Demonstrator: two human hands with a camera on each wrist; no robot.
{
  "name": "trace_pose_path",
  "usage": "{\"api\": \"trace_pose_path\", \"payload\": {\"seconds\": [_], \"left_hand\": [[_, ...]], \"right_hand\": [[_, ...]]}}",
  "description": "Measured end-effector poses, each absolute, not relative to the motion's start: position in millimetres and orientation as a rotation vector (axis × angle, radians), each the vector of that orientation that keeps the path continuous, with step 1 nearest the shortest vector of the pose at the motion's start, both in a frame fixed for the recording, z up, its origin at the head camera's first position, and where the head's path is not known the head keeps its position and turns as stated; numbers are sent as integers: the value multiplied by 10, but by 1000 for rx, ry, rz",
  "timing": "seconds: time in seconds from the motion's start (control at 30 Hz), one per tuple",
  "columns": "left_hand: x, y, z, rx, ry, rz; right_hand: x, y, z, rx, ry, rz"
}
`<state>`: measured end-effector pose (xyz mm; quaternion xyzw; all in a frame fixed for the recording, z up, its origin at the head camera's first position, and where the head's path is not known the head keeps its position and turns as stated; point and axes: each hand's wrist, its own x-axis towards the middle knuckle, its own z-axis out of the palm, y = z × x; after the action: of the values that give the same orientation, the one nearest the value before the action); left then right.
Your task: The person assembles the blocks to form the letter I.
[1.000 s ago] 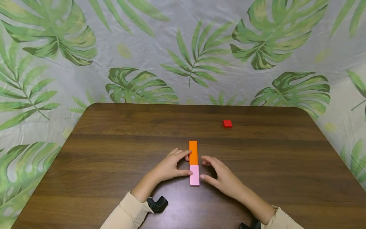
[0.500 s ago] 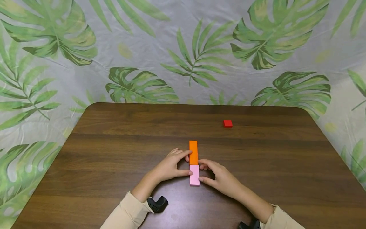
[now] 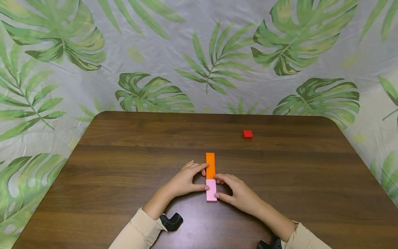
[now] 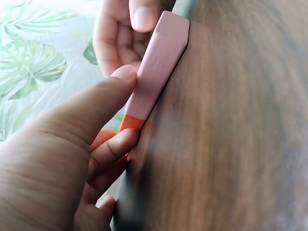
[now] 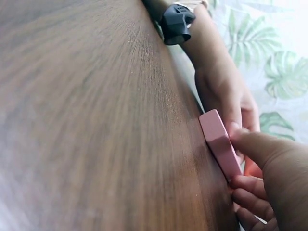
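An orange rectangular block (image 3: 210, 162) and a pink rectangular block (image 3: 211, 195) lie end to end in a straight line on the table. From the left side, my left hand (image 3: 183, 180) rests its index fingertip on the orange block's edge and its thumb on the pink block. Opposite it, my right hand (image 3: 240, 192) touches the right edges, index finger near the seam and thumb low on the pink block. In the left wrist view the pink block (image 4: 156, 67) hides most of the orange one. The right wrist view shows the pink block (image 5: 221, 144) between both hands.
A small red square block (image 3: 247, 135) lies toward the back right of the brown wooden table (image 3: 124, 138). Behind the table hangs a leaf-printed cloth (image 3: 224, 52). Each wrist carries a black device, such as the left one (image 3: 171, 222).
My right hand has moved left and slightly toward me, from beside the blocks to touching their right edges. My left hand and the blocks have stayed in place.
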<state>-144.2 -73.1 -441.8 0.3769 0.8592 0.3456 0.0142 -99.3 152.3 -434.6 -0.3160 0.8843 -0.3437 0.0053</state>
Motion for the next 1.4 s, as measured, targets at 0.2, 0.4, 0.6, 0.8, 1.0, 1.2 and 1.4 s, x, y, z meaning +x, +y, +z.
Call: {"api": "trace_pose_path", "payload": {"seconds": [0.2,0.4,0.6,0.8,1.0,1.2,1.4], "left_hand": [[-1441,-730,-4421,1170,2678,1063],[-1442,-729,-4428,1166,2684,1052],[-1437,-728,-4425,1163,2692,1046],[-1437,-727,-4422,1154,2694,1041],[-1436,-722,-4411,1149,2694,1036],[-1444,-717,-4414,1147,2695,1037],[-1441,-722,-4412,1156,2691,1045]], "right_hand": [[-974,1511,-4341,-1035,2789,-993],[-960,1504,-4333,-1016,2802,-979],[-954,1497,-4335,-1001,2808,-972],[-948,1497,-4327,-987,2804,-985],[-945,1499,-4326,-994,2804,-996],[-952,1502,-4350,-1009,2817,-1001],[-956,1502,-4367,-1044,2822,-1006]]}}
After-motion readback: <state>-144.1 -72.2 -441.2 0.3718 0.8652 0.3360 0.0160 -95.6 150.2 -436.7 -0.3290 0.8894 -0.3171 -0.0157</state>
